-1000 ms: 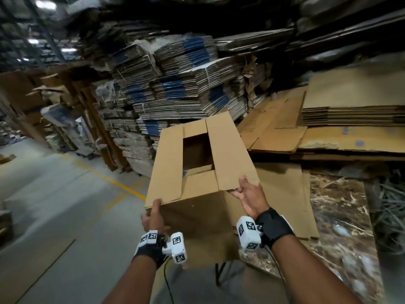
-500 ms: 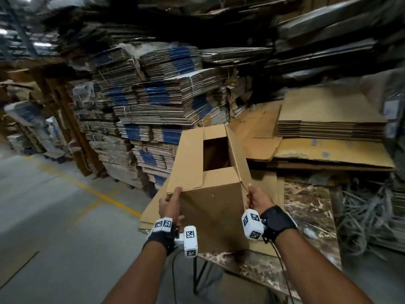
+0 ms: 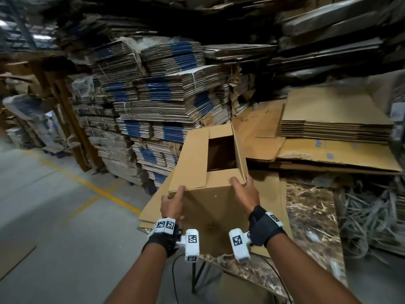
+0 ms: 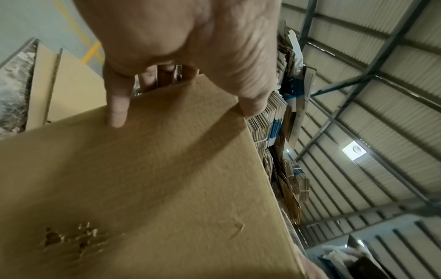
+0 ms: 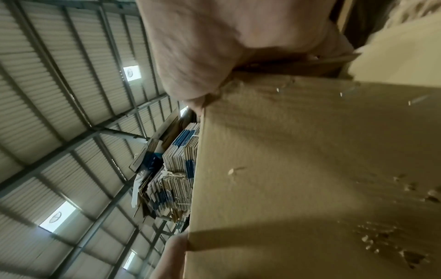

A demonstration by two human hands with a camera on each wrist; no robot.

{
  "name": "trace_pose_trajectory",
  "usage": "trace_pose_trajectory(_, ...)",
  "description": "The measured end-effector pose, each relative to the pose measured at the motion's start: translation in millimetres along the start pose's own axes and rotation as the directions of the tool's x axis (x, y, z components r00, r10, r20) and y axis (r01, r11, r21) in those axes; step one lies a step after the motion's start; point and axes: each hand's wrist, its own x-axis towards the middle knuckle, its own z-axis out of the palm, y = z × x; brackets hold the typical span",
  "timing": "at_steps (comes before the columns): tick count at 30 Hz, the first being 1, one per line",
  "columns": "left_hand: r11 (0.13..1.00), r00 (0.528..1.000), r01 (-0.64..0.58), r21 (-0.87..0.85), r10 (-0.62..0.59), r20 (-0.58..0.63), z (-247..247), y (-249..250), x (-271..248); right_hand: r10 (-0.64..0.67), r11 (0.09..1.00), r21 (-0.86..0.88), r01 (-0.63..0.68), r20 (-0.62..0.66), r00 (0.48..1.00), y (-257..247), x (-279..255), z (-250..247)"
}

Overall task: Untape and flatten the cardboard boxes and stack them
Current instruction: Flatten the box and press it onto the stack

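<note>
A brown cardboard box [image 3: 210, 207] stands upright over the table's near left corner, its top open in the middle with flaps around the hole. My left hand [image 3: 173, 200] grips its upper left corner, one digit on the near face and the fingers round the edge. My right hand [image 3: 243, 189] grips the upper right corner, thumb on the near top flap, beside the right flap that stands on edge. In the left wrist view my left hand [image 4: 181, 47] clasps the box [image 4: 143, 179]. The right wrist view has my right hand [image 5: 214, 47] against the box [image 5: 310, 169] corner.
The box sits above flattened cardboard sheets [image 3: 153, 207] on a marble-topped table [image 3: 306, 216]. Stacks of flat cardboard [image 3: 328, 119] lie behind on the right. Tied bundles with blue print [image 3: 157, 91] rise behind and left. Grey floor with a yellow line [image 3: 87, 183] lies left; strapping scrap [image 3: 361, 216] right.
The right top flap has swung from lying spread out to standing on edge. My hands have come closer together on the box's top corners, and the view has swung toward the table.
</note>
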Motion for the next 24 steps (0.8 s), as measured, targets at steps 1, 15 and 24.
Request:
trace_pose_trajectory(1,0.999,1.000,-0.029,0.020,0.029,-0.007,-1,0,1,0.006,1.000,0.003,-0.006,-0.041,0.999,0,-1,4)
trace_pose_trajectory(15,0.138,0.481,-0.681,0.720,0.825,0.297,25,37,-8,-0.032,0.995,-0.093,0.019,-0.145,0.989,9,-3,11)
trace_pose_trajectory(24,0.051,0.157,-0.727,0.685,0.983,0.094,-6,74,6,-0.053,0.996,-0.081,0.043,-0.126,0.991,6,-10,8)
